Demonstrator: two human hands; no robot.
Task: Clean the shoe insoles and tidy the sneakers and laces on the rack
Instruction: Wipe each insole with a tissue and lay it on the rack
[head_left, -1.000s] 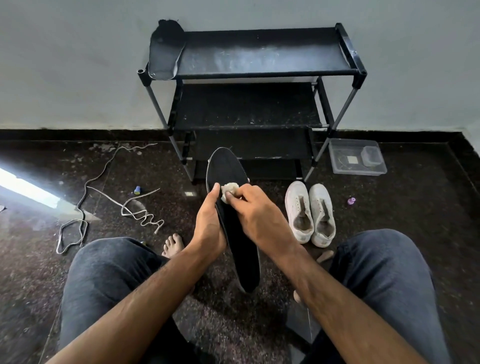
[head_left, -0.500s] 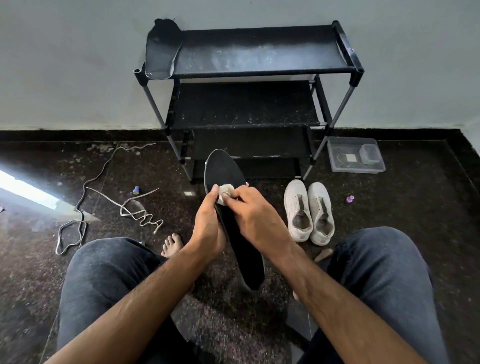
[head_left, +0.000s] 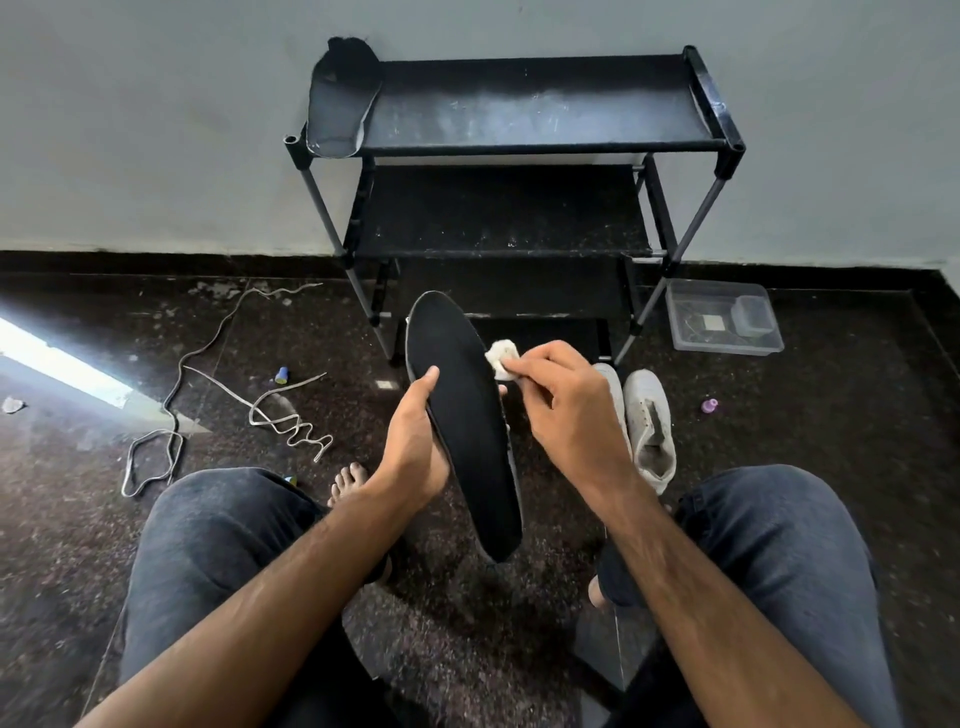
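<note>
My left hand (head_left: 415, 441) grips a long black insole (head_left: 462, 415) at its middle, holding it above the floor between my knees. My right hand (head_left: 566, 410) pinches a small white wad (head_left: 500, 356) at the insole's right edge. A second black insole (head_left: 340, 98) lies on the left end of the black rack's top shelf (head_left: 545, 119). Two white sneakers (head_left: 644, 421) stand side by side on the floor, partly hidden behind my right hand. Loose white laces (head_left: 280, 415) lie tangled on the floor to the left.
A clear plastic box (head_left: 724, 325) sits on the floor right of the rack. Small items lie about: a blue-yellow cap (head_left: 281, 374) and a purple cap (head_left: 709, 405). My knees frame the dark speckled floor; a bare foot (head_left: 348, 483) shows near the left knee.
My right hand has slid the white wad from the insole's middle out to its right edge. The insole has tilted slightly and the camera view shifted a little.
</note>
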